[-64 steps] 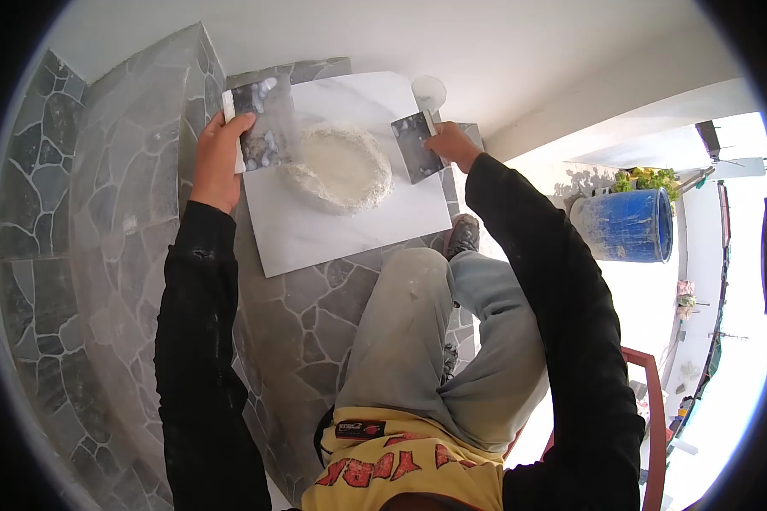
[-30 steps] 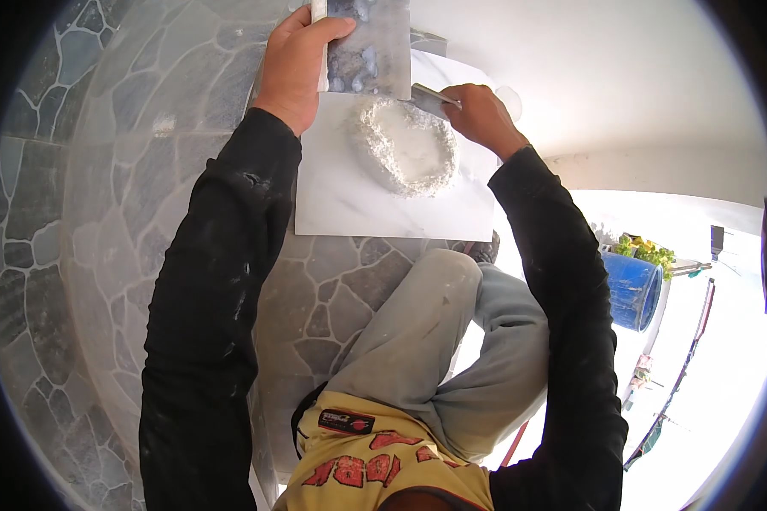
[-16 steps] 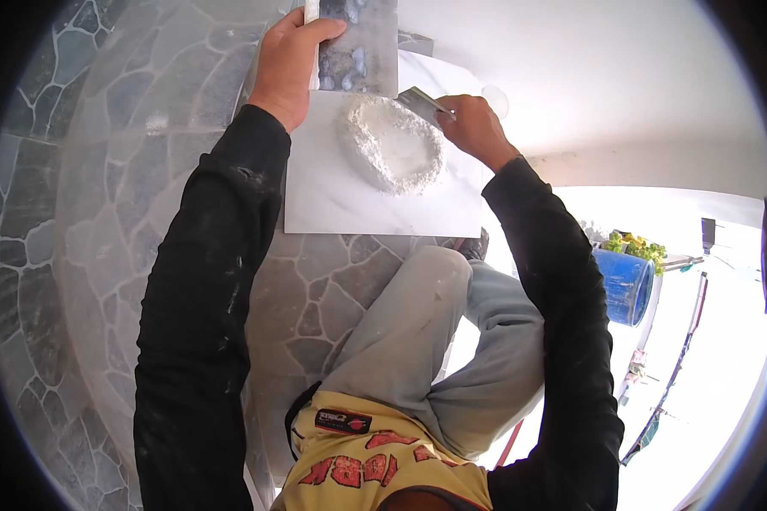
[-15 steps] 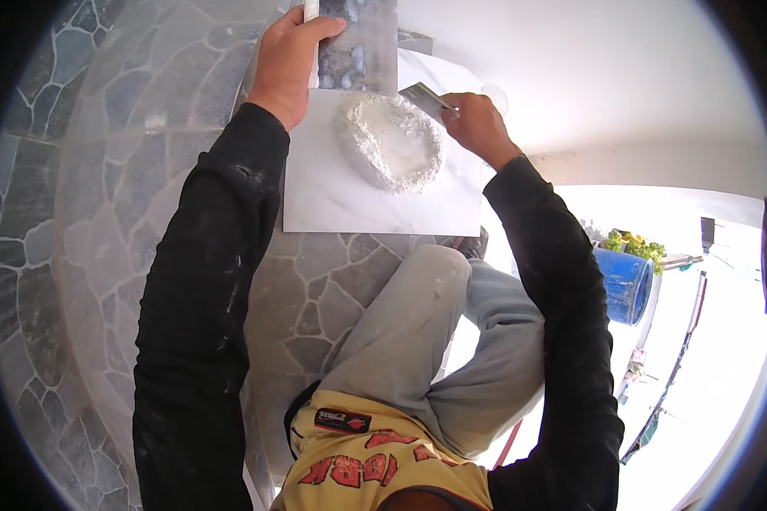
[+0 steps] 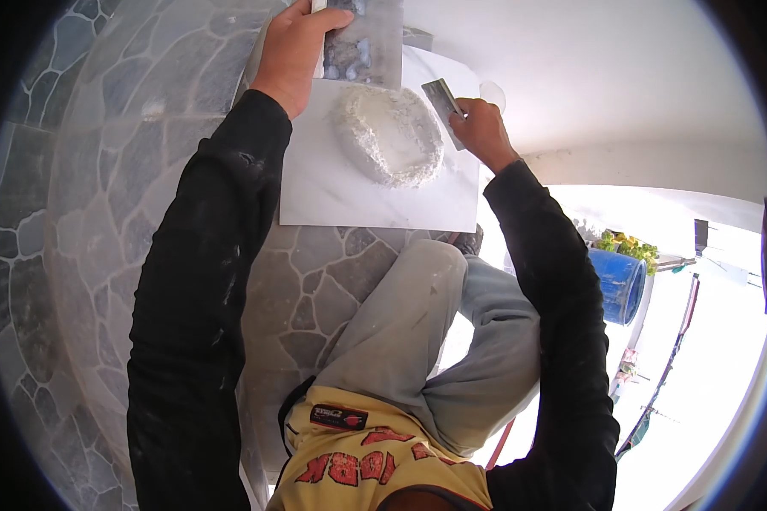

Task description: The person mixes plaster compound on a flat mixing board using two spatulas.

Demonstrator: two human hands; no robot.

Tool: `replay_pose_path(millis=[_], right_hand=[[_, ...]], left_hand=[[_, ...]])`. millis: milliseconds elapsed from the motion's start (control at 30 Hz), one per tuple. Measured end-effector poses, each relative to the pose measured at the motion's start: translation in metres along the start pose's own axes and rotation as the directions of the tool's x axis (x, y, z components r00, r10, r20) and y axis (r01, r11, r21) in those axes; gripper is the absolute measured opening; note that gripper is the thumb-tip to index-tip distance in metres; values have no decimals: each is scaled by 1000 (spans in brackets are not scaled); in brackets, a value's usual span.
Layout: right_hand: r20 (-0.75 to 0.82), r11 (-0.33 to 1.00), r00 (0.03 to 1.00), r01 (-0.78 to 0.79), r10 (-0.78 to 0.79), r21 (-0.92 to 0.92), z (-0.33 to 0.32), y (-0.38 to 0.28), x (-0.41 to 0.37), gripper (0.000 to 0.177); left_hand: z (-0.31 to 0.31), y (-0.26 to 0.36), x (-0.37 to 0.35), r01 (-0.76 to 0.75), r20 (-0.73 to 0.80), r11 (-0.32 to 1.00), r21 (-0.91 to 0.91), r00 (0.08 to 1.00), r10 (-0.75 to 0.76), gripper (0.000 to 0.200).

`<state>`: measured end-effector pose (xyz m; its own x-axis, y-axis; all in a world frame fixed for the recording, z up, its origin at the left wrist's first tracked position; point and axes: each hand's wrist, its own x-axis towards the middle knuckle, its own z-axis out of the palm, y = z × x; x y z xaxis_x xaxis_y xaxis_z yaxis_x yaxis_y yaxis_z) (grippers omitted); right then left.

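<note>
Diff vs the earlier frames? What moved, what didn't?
The right hand drew its small scraper back from the far rim of the powder ring to the ring's right side, blade face now showing. The left hand shifted its metal plate from the ring's left side to its far edge. Both grips unchanged; the ring stays on the white tile.

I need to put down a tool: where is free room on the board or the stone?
Free: the near strip of the board, between the powder ring and the knee; also the stone left of the left sleeve. Crowded: the far edge, where the left hand holds a trowel and the right hand a scraper beside the ring.
</note>
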<state>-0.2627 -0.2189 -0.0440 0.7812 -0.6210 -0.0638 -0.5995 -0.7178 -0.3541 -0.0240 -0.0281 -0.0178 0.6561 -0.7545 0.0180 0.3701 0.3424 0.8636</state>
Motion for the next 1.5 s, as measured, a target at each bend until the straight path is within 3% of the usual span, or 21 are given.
replay_pose_path(millis=[233,300,433,500,533,600,633,700,733,800,900,1033,1133,1233,1267,1367,1500], right_hand=[[101,997,993,58,-53,-41,-8,-32,-8,19],[61,994,996,77,-72,-72,-18,-43,-3,19],[-2,984,988,153,-154,-87,-13,-43,30,21],[-10,917,921,386,-389,-105,-5,-46,50,20],[-9,917,922,385,-388,-102,1,-50,62,20],[24,768,810,565,-586,-303,17,-62,83,19],[25,768,809,566,-587,-299,24,-71,86,19],[38,738,737,674,-675,39,36,-90,90,20],[39,737,736,675,-676,43,39,-96,90,20],[219,658,646,753,-731,-22,43,-106,85,23],[352,651,637,753,-686,-94,38,-109,78,26],[291,684,682,721,-671,-114,20,-84,77,28],[244,600,655,754,-715,-267,9,-77,78,27],[250,598,641,767,-726,-232,16,-90,65,26],[185,565,597,801,-781,-198,21,-99,57,25],[313,502,523,852,-793,-151,36,-121,46,19],[413,341,433,898,-801,-278,33,-117,42,23]], left_hand=[[-1,-2,1,12,-30,1000,18,999,-11,23],[-5,-4,7,-47,-6,976,214,999,49,21],[7,6,0,-74,-61,994,78,995,79,21],[15,16,-6,-123,-53,980,-157,992,116,23],[14,15,-6,-121,-54,980,-155,992,114,23],[13,13,-3,-126,-31,967,-220,992,122,25],[13,13,-4,-125,-33,968,-217,992,120,25],[12,15,-5,-113,-29,975,-191,994,109,26],[12,17,-6,-112,-32,976,-188,994,108,26],[10,17,-7,-169,-7,978,-125,986,169,27],[8,15,-5,-155,-20,977,-143,988,154,27],[11,16,-5,-127,4,975,-180,992,130,26],[12,17,-7,-96,9,971,-221,995,100,26],[11,15,-6,-117,-11,982,-149,993,117,25],[11,14,-5,-118,-13,979,-163,993,118,25],[7,10,-3,-145,-10,981,-131,989,144,24],[6,11,-5,-162,12,982,-95,986,164,23]])
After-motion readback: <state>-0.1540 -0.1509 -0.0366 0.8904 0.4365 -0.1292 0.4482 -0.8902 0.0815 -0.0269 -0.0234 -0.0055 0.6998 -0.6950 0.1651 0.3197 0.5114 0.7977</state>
